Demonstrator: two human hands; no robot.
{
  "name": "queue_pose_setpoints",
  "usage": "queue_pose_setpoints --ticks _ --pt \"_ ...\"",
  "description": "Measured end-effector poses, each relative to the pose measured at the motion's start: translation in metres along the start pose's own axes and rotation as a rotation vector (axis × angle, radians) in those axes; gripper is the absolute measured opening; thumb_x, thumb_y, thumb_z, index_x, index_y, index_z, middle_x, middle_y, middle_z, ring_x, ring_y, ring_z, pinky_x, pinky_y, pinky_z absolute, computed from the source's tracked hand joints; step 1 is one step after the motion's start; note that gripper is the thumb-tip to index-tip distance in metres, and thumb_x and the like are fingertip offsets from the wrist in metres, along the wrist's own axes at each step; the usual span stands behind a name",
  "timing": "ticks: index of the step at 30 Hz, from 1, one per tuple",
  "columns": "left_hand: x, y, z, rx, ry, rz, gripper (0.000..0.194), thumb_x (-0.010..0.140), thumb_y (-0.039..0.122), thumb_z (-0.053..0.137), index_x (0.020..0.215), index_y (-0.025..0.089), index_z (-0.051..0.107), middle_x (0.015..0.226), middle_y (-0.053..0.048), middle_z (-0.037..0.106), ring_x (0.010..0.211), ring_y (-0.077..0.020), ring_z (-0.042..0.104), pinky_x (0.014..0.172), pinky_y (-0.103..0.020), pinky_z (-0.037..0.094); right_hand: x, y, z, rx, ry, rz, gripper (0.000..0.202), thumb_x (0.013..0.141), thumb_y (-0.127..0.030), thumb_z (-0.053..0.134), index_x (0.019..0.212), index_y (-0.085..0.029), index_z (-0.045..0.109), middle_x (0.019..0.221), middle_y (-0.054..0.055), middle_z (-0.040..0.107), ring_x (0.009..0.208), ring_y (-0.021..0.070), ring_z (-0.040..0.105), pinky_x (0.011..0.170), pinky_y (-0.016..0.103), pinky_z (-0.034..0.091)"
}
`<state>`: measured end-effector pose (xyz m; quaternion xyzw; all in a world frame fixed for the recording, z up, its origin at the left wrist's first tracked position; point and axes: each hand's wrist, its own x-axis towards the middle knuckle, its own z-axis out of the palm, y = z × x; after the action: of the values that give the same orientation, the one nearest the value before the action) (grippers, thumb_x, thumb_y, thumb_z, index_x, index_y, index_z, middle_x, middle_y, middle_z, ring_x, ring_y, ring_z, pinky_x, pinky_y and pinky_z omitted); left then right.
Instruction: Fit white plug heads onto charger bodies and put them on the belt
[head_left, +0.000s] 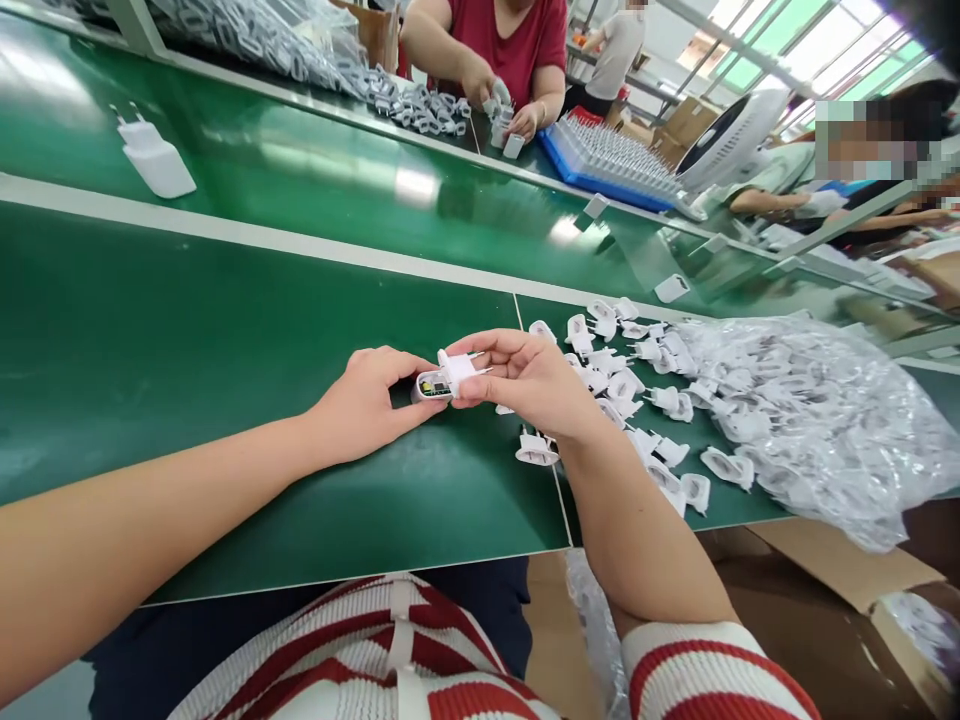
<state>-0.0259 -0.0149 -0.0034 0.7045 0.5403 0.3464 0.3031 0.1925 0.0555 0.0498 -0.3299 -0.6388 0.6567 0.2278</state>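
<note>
Between thumb and fingers, my left hand [373, 400] holds a white charger housing [422, 391] whose open end shows a small circuit board with a yellow part. My right hand [529, 380] pinches a white plug cover [459, 370] with two metal pins pointing right. The cover is tilted against the open end of the housing, and the two parts touch. Just right of and below my right hand, a loose plug cover [537, 450] lies on the green table [300, 540]. More white plug covers [622, 385] are scattered beyond my right forearm.
A clear plastic bag [840, 420] full of white covers lies at the right. Beyond a pale rail, a white charger [156, 160] rests on the green belt [300, 160]. Across it, a person in red handles parts near a blue tray [600, 185].
</note>
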Motion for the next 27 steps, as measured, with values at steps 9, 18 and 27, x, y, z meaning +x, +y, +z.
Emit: queue_pose_setpoints --ticks 9,18,27 --pt "-0.002 -0.002 0.000 0.007 -0.015 0.023 0.030 0.092 0.046 0.073 0.115 0.027 0.076 0.108 -0.001 0.079 0.104 -0.0251 0.067 0.110 -0.049 0.038 -0.005 0.007 0.001 -0.727 0.228 -0.481 0.009 0.097 -0.027 0.072 0.101 -0.021 0.077 0.097 0.005 0.073 0.082 0.0175 0.070 0.073 0.033 0.058" --pt "-0.001 0.000 0.000 0.002 -0.021 0.014 0.029 0.093 0.050 0.070 0.107 0.025 0.074 0.100 0.000 0.077 0.100 -0.0240 0.065 0.109 -0.049 0.037 -0.011 0.006 0.008 -1.121 0.140 -0.620 0.016 0.104 -0.019 0.057 0.114 -0.018 0.069 0.108 0.011 0.067 0.089 0.0209 0.065 0.075 0.036 0.056" --pt "0.000 -0.001 0.001 0.022 -0.007 0.039 0.025 0.094 0.047 0.070 0.102 0.024 0.073 0.096 0.000 0.077 0.096 -0.0229 0.066 0.104 -0.045 0.042 0.002 0.018 0.016 -0.804 0.313 -0.621 0.012 0.098 -0.023 0.071 0.108 -0.025 0.076 0.099 0.003 0.078 0.089 0.0186 0.072 0.080 0.034 0.060"
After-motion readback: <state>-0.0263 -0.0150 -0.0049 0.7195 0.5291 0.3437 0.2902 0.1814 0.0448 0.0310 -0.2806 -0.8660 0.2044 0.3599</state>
